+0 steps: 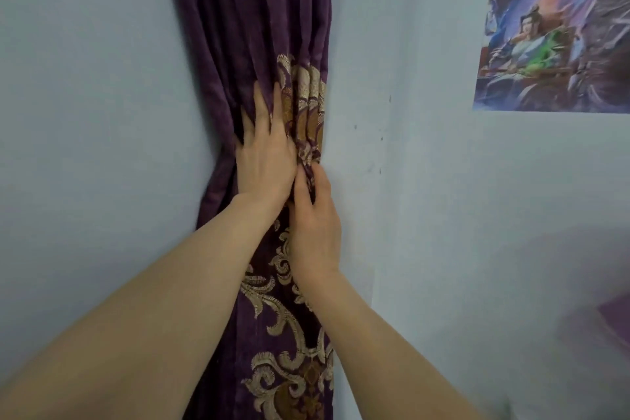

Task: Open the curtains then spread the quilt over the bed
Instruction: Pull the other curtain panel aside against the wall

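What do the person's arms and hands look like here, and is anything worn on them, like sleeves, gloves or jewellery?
Both forearms are bare as far as the picture shows, with no sleeves in view. The left hand and the right hand have no gloves, and no ring, watch or bracelet shows on the fingers or wrists. The fingers are long and slim. The nails cannot be made out clearly.

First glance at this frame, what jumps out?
The purple curtain with gold embroidery, bunched into a narrow column at centre, in the room's corner. Both hands are on it at mid-height: the left hand spread flat against the folds, the right hand just below with its grip pinching the gathered fabric. A colourful illustrated poster hangs on the wall at upper right.
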